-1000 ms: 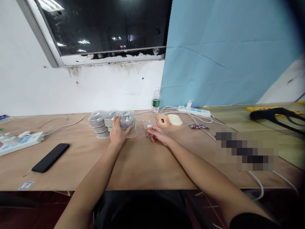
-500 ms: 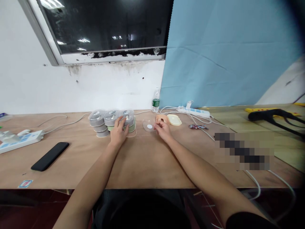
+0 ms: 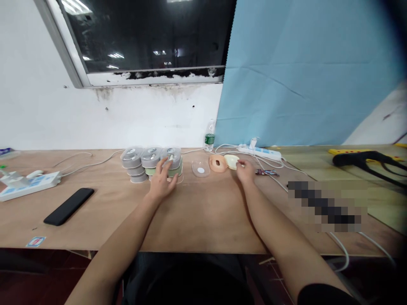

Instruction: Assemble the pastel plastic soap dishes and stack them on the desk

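Stacked small round-cornered containers (image 3: 131, 157), grey with clear lids and a green one low in the right stack, stand left of centre. My left hand (image 3: 163, 181) rests against the front of the right stack, its fingers spread. A clear lid (image 3: 197, 168) with a white round sticker lies flat on the table. Beside it is a peach-coloured piece (image 3: 218, 164) with a dark oval hole. A pale yellow shallow piece (image 3: 231, 162) touches its right side. My right hand (image 3: 246, 171) pinches the right edge of that yellow piece.
A green-labelled bottle (image 3: 209, 137) stands by the wall. Power strips lie at back right (image 3: 262, 151) and left (image 3: 32, 186), with white cables. A black phone (image 3: 69, 206) is at left. Small wrapped items (image 3: 267, 173) lie right of my right hand.
My right hand has moved right, from the clear lid and peach piece to the yellow piece. The peach piece is now uncovered. My left hand stays at the stack.
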The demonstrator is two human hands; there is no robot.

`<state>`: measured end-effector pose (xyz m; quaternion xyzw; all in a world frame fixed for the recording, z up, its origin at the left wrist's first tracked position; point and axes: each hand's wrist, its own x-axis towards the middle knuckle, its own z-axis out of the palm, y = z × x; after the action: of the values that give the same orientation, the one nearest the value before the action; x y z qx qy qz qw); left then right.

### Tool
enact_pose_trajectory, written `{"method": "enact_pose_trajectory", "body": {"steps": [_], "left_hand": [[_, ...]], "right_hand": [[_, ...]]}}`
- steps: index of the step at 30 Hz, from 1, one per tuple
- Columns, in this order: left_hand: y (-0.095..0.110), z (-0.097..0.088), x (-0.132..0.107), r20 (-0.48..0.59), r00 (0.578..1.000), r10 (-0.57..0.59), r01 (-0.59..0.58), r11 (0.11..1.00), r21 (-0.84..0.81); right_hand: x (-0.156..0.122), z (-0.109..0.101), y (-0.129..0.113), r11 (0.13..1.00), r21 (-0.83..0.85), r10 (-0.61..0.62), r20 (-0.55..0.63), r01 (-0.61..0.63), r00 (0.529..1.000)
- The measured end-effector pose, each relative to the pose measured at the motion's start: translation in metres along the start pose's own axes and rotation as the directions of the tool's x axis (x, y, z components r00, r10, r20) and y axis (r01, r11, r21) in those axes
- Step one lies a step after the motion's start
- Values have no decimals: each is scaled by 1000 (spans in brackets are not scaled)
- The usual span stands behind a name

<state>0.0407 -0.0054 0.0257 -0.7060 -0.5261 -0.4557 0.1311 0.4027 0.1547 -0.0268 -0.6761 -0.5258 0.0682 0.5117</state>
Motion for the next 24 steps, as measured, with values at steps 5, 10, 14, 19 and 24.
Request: {"method": "enact_pose_trajectory", "body": {"steps": [5,10,14,19,24], "left_hand": [[8,-5,-10,263,950,169,-133,980,-151],[12,-2,-9,537,835,120,-47,988,-149],[6,1,-9,659,748,85,2,992,-130],[2,2,-10,668,742,57,34,992,-123],[2,2,-9,672,738,58,43,990,-132]], "right_hand": [[-8,4,-9,989,-143,4,238,31,971],[-8,2,-10,990,-142,23,233,10,972],[-7,2,-6,984,-172,-1,213,38,977],[-7,6,-8,956,-273,-21,290,104,957],[-7,3,-11,948,-312,9,206,57,979]]}}
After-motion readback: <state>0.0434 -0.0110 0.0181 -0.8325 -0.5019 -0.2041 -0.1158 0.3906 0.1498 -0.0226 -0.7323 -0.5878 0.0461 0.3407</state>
